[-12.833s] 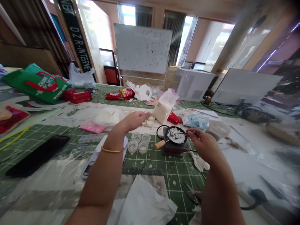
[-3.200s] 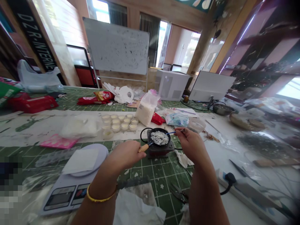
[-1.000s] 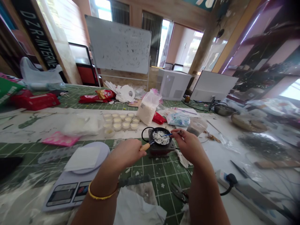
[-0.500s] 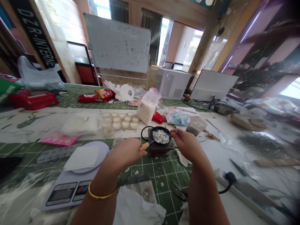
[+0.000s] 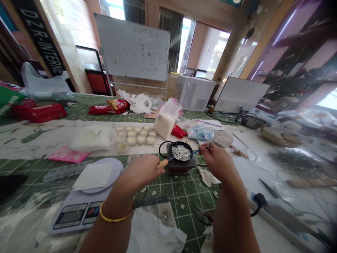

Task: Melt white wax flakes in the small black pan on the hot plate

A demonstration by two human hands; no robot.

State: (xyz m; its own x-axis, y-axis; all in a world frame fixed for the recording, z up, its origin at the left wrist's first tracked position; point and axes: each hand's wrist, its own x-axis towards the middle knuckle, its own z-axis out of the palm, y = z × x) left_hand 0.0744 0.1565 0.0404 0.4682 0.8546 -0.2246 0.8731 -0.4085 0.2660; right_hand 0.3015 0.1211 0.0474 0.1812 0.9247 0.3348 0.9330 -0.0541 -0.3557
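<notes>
A small black frying pan [image 5: 172,146] rests on a little dark hot plate [image 5: 181,168]. White pellets [image 5: 180,153] with some dark specks among them fill the pan. My left hand [image 5: 143,171] is closed around its wooden handle [image 5: 163,163]. My right hand [image 5: 216,159] pinches a thin blue stick [image 5: 195,153], whose lower tip reaches the pellets at the pan's right side. What kind of tool the stick is, I cannot make out.
Several small cups of pale wax-like filling [image 5: 141,139] stand behind the pan, beside a bag of white pellets [image 5: 165,121]. A kitchen scale [image 5: 79,207] is at the left. Pliers [image 5: 201,214] lie in front; a power strip [image 5: 279,218] runs along the right.
My right hand has drawn back to the right and slightly down, so more of the blue stick shows. My left hand stays on the pan's handle.
</notes>
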